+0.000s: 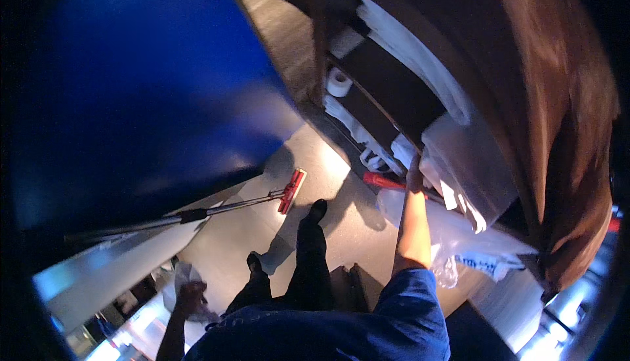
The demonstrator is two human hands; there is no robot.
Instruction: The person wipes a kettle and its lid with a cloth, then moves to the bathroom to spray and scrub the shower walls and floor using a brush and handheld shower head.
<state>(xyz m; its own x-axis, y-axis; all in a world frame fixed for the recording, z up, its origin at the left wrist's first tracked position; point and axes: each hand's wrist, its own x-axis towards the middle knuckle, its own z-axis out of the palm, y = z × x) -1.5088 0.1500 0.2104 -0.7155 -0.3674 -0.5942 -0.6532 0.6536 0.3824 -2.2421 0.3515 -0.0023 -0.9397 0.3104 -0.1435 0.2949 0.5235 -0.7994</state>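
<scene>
Down at the lower left, my left hand is closed around a crumpled whitish cloth or plastic bag. My right arm stretches forward to a dark shelf unit. At its front edge is my right hand, dark and blurred, beside white folded material and a pale packet. Its fingers are partly hidden, so a grip cannot be made out. Just left of that hand lies a red object. Clear plastic wrap hangs or lies below the forearm.
A sponge mop with a red head lies across the view over the tiled floor. A large blue panel fills the upper left. A white roll sits on the shelf. Brown blurred material curves along the right.
</scene>
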